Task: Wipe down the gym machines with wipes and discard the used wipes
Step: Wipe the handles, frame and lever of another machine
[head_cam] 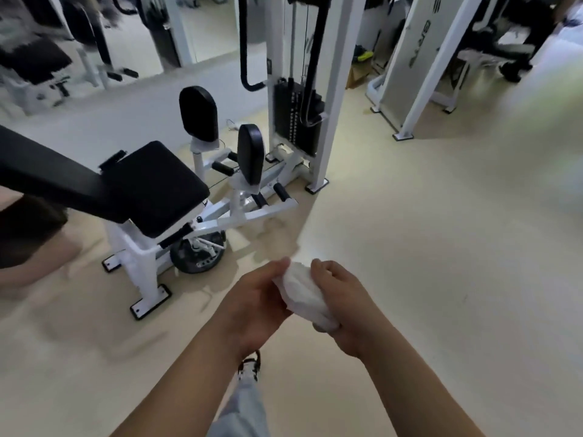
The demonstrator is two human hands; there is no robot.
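Note:
A crumpled white wipe (303, 293) is bunched between both my hands, low in the middle of the view above the floor. My left hand (257, 305) grips its left side with curled fingers. My right hand (344, 302) wraps round its right side, fingers curled over the top. To the left stands a white-framed gym machine with a black padded seat (157, 184), a black backrest (47, 176) and two upright black leg pads (250, 152). Both hands are well clear of the machine.
A white weight-stack tower (298, 121) rises behind the leg pads. Another person's leg (34, 247) shows at the left edge. More white machine frames (419, 74) stand at the back right. Beige floor (441, 247) spreads to the right. My own leg and shoe (250, 370) are below my hands.

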